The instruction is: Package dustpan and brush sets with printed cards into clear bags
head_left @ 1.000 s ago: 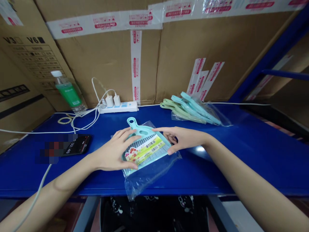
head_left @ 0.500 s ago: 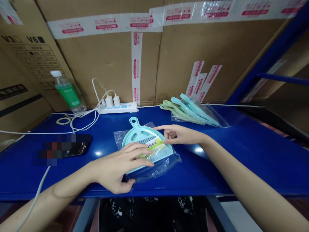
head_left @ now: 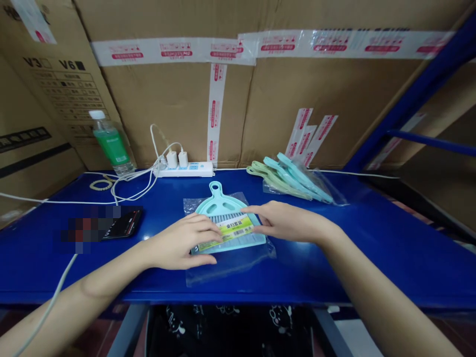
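A light blue dustpan set (head_left: 222, 207) with a yellow-green label lies flat inside a clear plastic bag (head_left: 230, 260) on the blue table (head_left: 372, 238). My left hand (head_left: 182, 243) rests on the pan's left side, fingers stretched flat over the label. My right hand (head_left: 288, 223) lies flat on the pan's right edge, fingers extended and pressing down. Both hands touch the bagged dustpan from above.
A pile of bagged green and blue dustpan sets (head_left: 293, 176) lies at the back right. A power strip (head_left: 184, 169) with chargers and white cables, a green-labelled bottle (head_left: 110, 144), a bracelet (head_left: 100, 185) and a phone (head_left: 121, 224) are at the left. Taped cardboard boxes (head_left: 178, 99) form the back wall.
The bagged dustpan was lowered and turned flat onto the table. My left hand went from gripping its near edge to lying flat on it; my right hand shifted onto its right side.
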The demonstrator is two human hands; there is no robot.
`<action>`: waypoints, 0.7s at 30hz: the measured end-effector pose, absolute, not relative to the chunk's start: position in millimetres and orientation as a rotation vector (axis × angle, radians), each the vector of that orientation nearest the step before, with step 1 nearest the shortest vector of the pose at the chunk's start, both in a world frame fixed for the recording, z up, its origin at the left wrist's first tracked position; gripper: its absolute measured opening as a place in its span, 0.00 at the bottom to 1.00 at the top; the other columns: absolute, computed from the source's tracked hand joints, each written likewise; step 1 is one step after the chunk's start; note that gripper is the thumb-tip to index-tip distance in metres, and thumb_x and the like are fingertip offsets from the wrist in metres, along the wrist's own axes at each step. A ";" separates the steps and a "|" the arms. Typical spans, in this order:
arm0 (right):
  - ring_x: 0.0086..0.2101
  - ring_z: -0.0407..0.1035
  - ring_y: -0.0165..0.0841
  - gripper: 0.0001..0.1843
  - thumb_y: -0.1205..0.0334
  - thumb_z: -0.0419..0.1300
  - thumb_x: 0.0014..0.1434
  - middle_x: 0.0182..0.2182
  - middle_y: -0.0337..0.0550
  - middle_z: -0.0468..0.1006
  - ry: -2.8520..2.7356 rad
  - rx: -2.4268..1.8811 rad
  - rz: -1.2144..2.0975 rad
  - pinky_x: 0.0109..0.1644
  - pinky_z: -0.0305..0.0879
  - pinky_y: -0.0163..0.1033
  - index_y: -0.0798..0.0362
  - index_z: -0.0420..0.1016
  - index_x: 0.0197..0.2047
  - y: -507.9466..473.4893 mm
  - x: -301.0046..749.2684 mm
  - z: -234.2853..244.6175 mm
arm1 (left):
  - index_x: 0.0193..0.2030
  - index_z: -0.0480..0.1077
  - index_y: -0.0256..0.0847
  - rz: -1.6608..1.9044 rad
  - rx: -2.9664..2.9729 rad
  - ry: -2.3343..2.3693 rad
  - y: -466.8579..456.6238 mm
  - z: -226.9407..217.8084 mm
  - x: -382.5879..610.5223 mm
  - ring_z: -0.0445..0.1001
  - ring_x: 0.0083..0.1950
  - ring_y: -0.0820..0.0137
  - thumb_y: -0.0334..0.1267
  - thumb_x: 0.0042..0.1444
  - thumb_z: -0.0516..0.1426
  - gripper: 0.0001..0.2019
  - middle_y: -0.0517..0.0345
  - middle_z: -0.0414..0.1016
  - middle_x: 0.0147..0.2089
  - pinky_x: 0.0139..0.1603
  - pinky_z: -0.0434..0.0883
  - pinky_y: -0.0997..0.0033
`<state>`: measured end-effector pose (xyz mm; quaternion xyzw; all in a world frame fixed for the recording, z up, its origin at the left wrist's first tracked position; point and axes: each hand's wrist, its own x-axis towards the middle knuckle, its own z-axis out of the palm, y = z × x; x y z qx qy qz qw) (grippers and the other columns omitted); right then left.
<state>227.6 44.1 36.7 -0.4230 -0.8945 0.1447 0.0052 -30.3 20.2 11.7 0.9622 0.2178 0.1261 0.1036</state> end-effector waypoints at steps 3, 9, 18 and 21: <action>0.23 0.60 0.29 0.24 0.59 0.62 0.56 0.22 0.37 0.69 -2.787 -1.221 0.411 0.28 0.54 0.35 0.54 0.71 0.56 43.7 222.4 38.9 | 0.50 0.69 0.40 0.375 2.884 0.670 20.7 9.2 -30.1 0.69 0.51 0.62 0.36 0.58 0.55 0.13 0.51 0.73 0.51 0.53 0.67 0.58; 0.20 0.53 0.26 0.19 0.58 0.63 0.55 0.18 0.29 0.56 -2.604 -0.987 0.612 0.26 0.51 0.33 0.56 0.76 0.49 63.1 224.8 13.9 | 0.50 0.69 0.41 0.357 2.929 0.668 23.3 8.6 -32.0 0.70 0.51 0.64 0.32 0.58 0.52 0.14 0.52 0.73 0.50 0.54 0.67 0.61; 0.21 0.54 0.26 0.18 0.62 0.64 0.54 0.20 0.33 0.64 -2.585 -1.090 0.488 0.28 0.51 0.34 0.56 0.77 0.49 63.6 223.1 5.8 | 0.51 0.69 0.38 0.364 3.111 0.782 30.2 3.9 -34.3 0.73 0.50 0.64 0.29 0.60 0.49 0.14 0.53 0.76 0.50 0.51 0.69 0.59; 0.21 0.54 0.26 0.18 0.62 0.63 0.55 0.22 0.35 0.68 -2.582 -1.086 0.459 0.28 0.52 0.34 0.55 0.77 0.49 64.8 225.0 4.1 | 0.50 0.70 0.39 0.381 3.123 0.803 30.4 3.3 -34.3 0.74 0.49 0.65 0.31 0.62 0.49 0.13 0.54 0.77 0.50 0.51 0.70 0.60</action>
